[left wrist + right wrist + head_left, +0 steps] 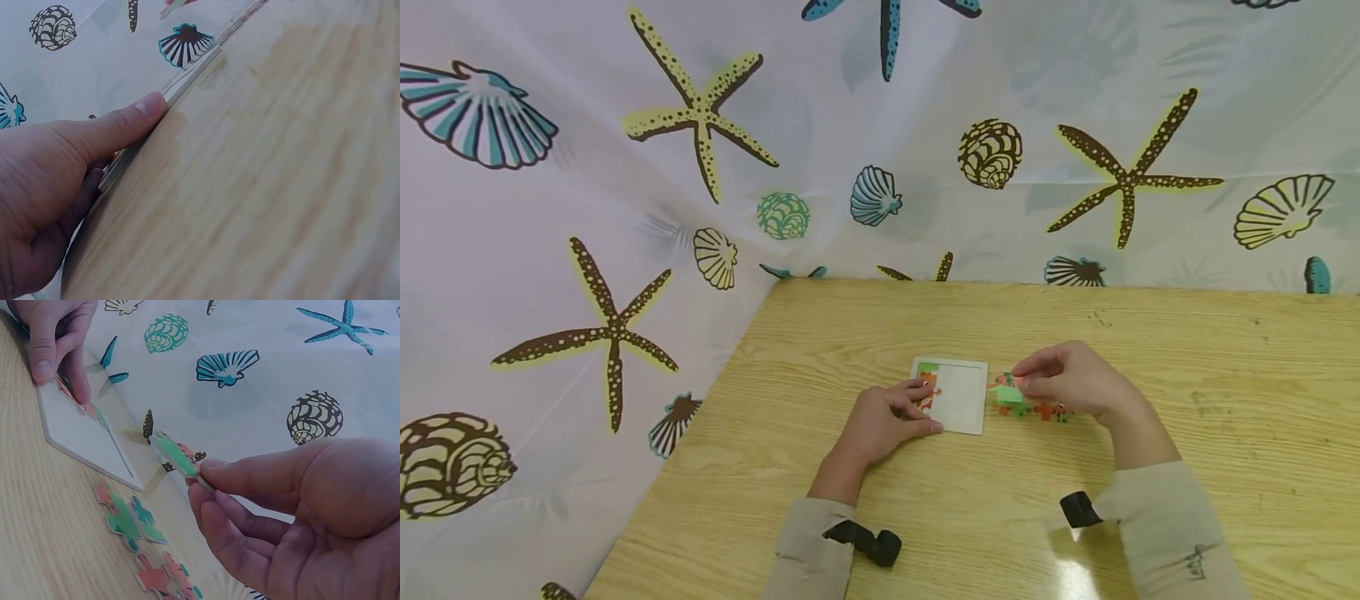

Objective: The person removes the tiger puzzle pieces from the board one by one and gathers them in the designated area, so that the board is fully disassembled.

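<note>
A white square puzzle board (962, 400) lies on the table, with orange and green pieces (928, 379) fitted along its left side. My left hand (883, 425) holds the board at its left, the thumb along the near edge and fingertips on the fitted pieces. Between right thumb and fingers, my right hand (1078, 383) pinches a green and orange puzzle piece (178, 456), raised off the table and tilted. Loose puzzle pieces (122, 519) in green and orange lie just right of the board, below the right hand. In the left wrist view, the board (190, 75) appears edge-on under the thumb.
The wooden table (970, 517) has a light grain. Behind and to the left hangs a white cloth (925, 108) printed with shells and starfish. Black straps (865, 542) sit at both sleeves.
</note>
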A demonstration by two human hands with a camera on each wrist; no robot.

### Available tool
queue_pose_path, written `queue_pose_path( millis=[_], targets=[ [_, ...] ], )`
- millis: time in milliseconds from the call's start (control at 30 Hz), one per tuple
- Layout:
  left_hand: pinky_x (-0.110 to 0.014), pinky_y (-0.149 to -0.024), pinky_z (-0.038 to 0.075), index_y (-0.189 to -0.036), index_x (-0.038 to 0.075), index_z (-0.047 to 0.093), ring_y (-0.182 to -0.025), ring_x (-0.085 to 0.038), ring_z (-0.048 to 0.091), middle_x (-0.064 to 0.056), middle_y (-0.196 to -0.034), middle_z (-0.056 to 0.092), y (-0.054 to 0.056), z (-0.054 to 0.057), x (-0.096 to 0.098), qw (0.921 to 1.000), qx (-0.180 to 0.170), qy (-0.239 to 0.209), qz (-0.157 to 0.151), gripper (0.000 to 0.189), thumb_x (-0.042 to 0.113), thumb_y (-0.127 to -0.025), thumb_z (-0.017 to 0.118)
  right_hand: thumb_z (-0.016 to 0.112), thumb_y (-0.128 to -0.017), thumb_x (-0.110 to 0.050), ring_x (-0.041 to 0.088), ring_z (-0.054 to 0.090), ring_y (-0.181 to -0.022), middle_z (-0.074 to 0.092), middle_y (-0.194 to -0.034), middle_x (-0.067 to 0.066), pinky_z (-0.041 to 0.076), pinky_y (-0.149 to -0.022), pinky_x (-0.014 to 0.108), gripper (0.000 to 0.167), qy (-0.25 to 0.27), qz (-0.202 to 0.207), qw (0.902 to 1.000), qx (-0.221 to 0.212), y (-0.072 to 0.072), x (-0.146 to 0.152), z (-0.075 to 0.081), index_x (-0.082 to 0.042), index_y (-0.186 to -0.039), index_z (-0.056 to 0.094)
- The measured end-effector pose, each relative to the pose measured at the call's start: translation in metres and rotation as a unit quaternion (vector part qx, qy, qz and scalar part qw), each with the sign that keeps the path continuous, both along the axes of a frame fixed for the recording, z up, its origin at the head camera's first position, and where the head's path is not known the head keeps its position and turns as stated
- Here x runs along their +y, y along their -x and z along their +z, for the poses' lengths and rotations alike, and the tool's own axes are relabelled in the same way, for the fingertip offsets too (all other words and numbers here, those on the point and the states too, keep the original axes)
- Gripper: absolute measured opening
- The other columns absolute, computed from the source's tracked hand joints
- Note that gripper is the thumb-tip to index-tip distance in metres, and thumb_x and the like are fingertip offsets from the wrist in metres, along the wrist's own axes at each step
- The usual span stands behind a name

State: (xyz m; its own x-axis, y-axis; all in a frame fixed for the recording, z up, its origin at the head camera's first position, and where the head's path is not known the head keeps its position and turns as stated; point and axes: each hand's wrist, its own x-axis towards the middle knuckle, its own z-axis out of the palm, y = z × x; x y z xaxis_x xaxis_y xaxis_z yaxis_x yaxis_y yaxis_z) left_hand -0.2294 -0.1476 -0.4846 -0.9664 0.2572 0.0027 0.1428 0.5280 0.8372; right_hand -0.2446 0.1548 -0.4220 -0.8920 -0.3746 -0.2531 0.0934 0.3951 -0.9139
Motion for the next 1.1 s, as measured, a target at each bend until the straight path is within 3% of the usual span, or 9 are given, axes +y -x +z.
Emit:
queue_pose_path(
  millis=[367,1100],
  targets=[
    [-0.047,-0.120,0.038,-0.077,0.011,0.083,-0.143,-0.024,0.051,-0.004,-0.129,0.073,-0.001,-0.001,0.000,1.0000,0.005,-0.008,-0.001,0.012,0.020,-0.081,0.091,0.068,-0.102,-0.011,0.021,0.071,-0.091,0.071,-0.110,0.013,0.061,-0.085,0.036,0.030,0.002,-0.007,0.9999,-0.010,0.000,0.012,0.001,0.008,-0.125,0.067],
    [-0.045,-0.122,0.036,-0.077,0.012,0.083,-0.146,-0.022,0.048,-0.003,-0.130,0.072,0.001,-0.001,0.000,0.9999,-0.012,-0.010,0.007,0.011,0.019,-0.080,0.091,0.069,-0.100,-0.006,0.016,0.073,-0.092,0.073,-0.109,0.012,0.062,-0.086,0.034,0.028,-0.005,-0.027,0.9993,-0.027,0.003,0.041,-0.002,0.013,-0.121,0.066]
  ],
)
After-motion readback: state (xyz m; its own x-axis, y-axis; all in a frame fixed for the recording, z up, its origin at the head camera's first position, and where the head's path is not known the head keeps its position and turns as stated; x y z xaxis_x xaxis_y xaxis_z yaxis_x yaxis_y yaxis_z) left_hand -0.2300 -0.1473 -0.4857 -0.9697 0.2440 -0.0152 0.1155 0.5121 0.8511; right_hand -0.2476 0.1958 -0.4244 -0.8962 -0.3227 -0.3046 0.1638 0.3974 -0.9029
